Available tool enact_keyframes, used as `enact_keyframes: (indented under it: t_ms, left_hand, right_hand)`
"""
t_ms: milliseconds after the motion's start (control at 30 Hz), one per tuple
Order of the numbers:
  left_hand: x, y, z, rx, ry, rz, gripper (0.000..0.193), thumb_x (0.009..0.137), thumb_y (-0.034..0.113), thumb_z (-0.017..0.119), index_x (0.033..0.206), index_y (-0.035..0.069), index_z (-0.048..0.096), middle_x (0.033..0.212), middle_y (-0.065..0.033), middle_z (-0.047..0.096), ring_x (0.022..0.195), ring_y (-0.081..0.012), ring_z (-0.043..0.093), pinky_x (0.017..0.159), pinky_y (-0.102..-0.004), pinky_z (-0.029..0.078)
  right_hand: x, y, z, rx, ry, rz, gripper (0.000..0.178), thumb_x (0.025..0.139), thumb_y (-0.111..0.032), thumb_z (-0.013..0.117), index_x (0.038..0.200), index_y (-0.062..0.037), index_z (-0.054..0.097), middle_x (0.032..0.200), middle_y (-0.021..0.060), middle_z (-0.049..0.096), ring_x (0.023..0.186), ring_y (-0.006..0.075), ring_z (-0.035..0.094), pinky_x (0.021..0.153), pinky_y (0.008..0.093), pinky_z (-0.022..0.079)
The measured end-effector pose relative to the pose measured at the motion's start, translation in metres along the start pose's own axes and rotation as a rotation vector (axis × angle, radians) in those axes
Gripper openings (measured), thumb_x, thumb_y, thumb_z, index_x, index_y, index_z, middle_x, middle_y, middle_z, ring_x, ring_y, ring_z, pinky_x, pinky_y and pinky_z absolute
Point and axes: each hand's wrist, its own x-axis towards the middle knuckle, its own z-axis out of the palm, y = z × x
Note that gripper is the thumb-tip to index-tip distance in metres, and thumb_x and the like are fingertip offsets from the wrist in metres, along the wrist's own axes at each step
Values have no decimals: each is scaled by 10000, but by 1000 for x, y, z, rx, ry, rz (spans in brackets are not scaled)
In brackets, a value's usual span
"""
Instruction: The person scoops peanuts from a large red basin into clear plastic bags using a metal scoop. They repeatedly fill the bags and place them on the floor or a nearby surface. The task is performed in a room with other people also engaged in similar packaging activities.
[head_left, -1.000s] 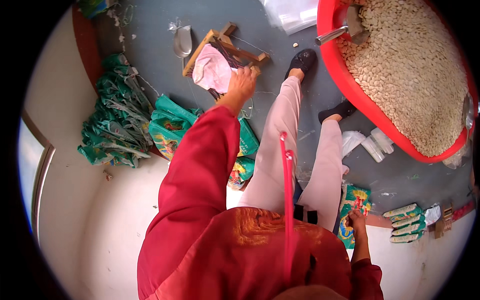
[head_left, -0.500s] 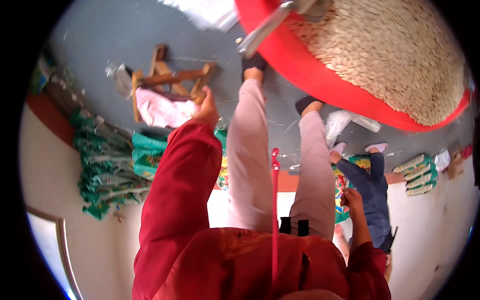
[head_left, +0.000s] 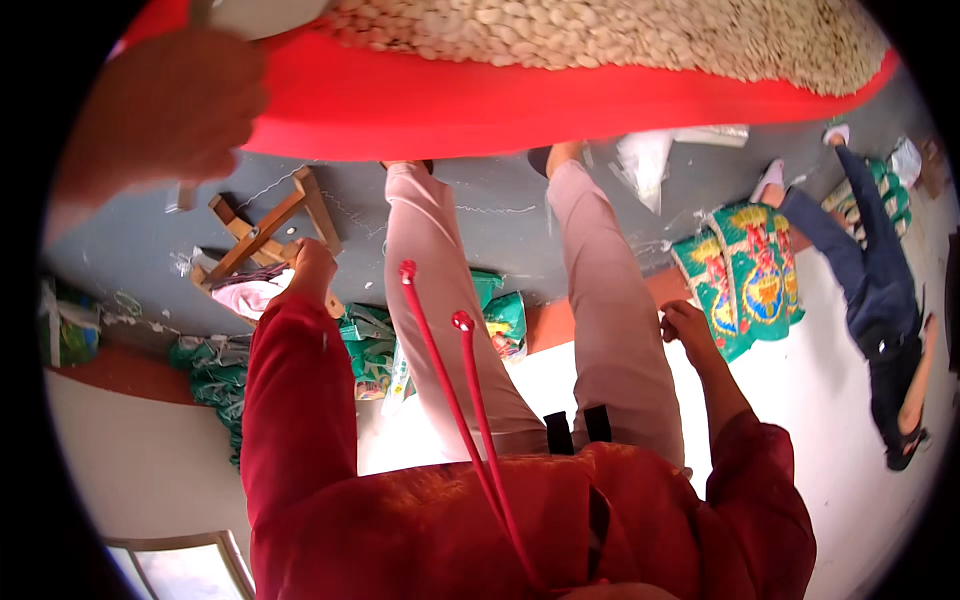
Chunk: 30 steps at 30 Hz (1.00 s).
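Note:
My left hand (head_left: pixel 316 266), at the end of a red sleeve, is closed on the edge of a wooden folding stool (head_left: pixel 262 243). Crossed legs and a pink cloth seat (head_left: pixel 250 296) show beside the hand. Down by my right thigh hangs my right hand (head_left: pixel 685 325) with its fingers curled; their inner side is hidden. Another person's hand (head_left: pixel 170 110), large and blurred, reaches in at the upper left and grips a metal handle, possibly a scoop's. It is over the rim of a large red container (head_left: pixel 420 105) heaped with pale flat beans or seeds (head_left: pixel 600 35).
Green printed sacks (head_left: pixel 740 280) stand against the white wall behind me. More green sacks (head_left: pixel 215 370) lie at the left wall. A person in dark clothes (head_left: pixel 860 260) stands at the right. White plastic sheeting (head_left: pixel 645 165) lies on the grey floor (head_left: pixel 490 230). Two red cords (head_left: pixel 450 390) dangle from my jacket.
The red container now spans the top of the view. The other person's hand has come in at the upper left. My left hand and the stool have shifted left and lower in view.

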Motion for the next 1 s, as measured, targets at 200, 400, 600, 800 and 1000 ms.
enact_keyframes:
  t_ms: [200,400,600,800,1000]
  left_hand:
    - [-44,24,-50,38,20,194,167,706,225,563,853,185,632,846,32,613,826,-186,582,616,-422,438]
    - [1,61,-36,-331,128,218,182,730,226,527,881,164,607,851,-21,602,832,-191,570,614,-378,438]
    - [43,85,-54,-798,411,-5,243,751,237,484,960,134,552,930,-64,566,885,-212,540,679,-371,419]
    - [112,85,-90,-1337,684,-231,309,773,249,441,1040,104,497,1010,-107,529,938,-233,510,745,-364,400]
    - [47,157,5,-1471,937,-373,362,776,245,431,1092,72,464,1059,-140,505,966,-265,489,793,-373,386]
  right_hand:
    - [17,26,5,76,-44,-6,143,783,-102,475,822,17,544,583,58,516,493,129,492,465,238,396]
    - [24,40,8,45,-38,47,171,778,-93,463,876,18,549,633,56,553,504,118,511,463,238,409]
    - [35,45,-12,20,-56,46,203,787,-129,469,923,9,528,681,54,551,533,118,522,486,225,425]
    - [37,29,-7,-108,1,34,211,793,-162,461,919,-16,545,673,7,523,560,79,473,499,217,383]
    - [9,-3,-15,-108,-102,-94,154,802,-160,445,875,-65,542,646,-14,496,552,61,458,498,193,365]
